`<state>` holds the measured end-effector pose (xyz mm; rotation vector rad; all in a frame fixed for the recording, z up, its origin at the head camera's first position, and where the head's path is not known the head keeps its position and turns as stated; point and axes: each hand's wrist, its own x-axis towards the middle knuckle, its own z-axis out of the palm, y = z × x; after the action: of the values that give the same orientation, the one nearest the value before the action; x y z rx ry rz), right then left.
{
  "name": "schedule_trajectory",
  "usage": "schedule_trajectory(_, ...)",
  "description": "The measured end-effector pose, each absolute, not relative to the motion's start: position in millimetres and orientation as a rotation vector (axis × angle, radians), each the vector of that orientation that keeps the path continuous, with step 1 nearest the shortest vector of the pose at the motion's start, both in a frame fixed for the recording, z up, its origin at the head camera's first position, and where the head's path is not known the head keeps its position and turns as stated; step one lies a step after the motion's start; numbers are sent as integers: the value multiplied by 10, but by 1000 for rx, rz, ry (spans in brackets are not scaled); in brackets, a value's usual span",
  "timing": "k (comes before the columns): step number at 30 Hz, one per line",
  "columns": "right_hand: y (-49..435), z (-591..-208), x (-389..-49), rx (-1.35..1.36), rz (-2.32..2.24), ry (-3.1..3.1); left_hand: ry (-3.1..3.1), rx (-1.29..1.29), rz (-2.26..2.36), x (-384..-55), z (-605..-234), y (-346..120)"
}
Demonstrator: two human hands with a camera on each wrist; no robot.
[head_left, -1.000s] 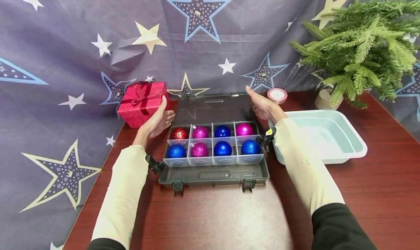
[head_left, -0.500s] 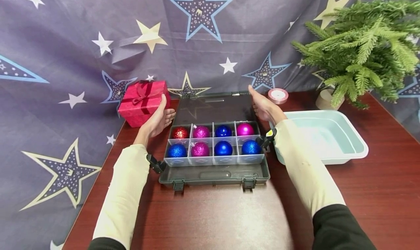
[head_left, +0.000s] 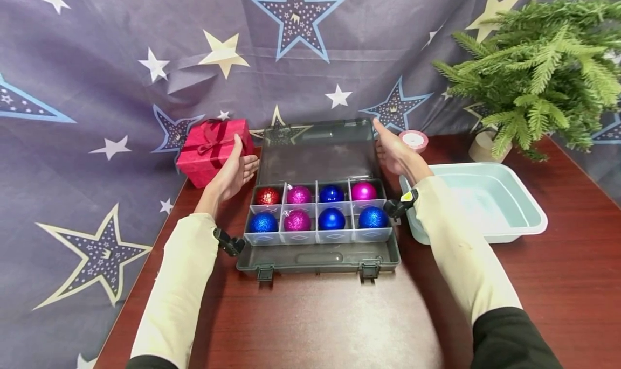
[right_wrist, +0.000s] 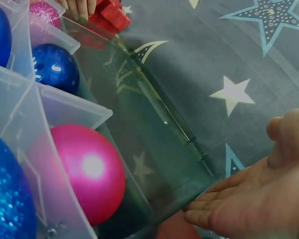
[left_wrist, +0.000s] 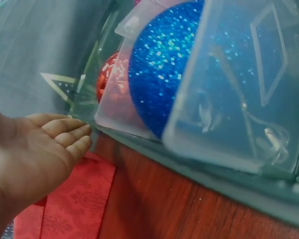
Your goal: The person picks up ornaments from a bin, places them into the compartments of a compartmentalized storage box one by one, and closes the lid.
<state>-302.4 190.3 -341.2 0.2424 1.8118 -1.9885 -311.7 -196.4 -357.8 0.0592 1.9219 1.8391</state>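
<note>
A translucent dark plastic storage box (head_left: pixel 317 259) lies on the table, its lid (head_left: pixel 317 153) raised at an angle behind it. Clear dividers split its inside into several compartments, each with a bauble, among them a red glittery bauble (head_left: pixel 267 196), a shiny pink bauble (right_wrist: pixel 87 172) and a blue glittery bauble (left_wrist: pixel 162 64). My left hand (head_left: pixel 230 172) is at the lid's left side, fingers straight; its fingertips are near the hinge corner in the left wrist view. My right hand (head_left: pixel 395 152) has straight fingers at the lid's right edge, seemingly touching it in the right wrist view.
A red gift box (head_left: pixel 206 161) with a dark ribbon stands behind my left hand. To the right are a pale green basin (head_left: pixel 526 199), a pink ribbon roll (head_left: pixel 414 140) and a small artificial fir tree (head_left: pixel 543 72). A star-patterned cloth (head_left: pixel 160 13) hangs behind the table.
The lid has tilted up from its lower, flatter position. My right hand has risen slightly with it and shifted a little right; my left hand has barely moved. The baubles stay in place.
</note>
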Motion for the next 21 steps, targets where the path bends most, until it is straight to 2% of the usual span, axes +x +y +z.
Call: schedule_trajectory(21, 2001, -3199, -2784, 104, -2047, 1905, 1899, 150, 1981, -2967, -3436, -2018)
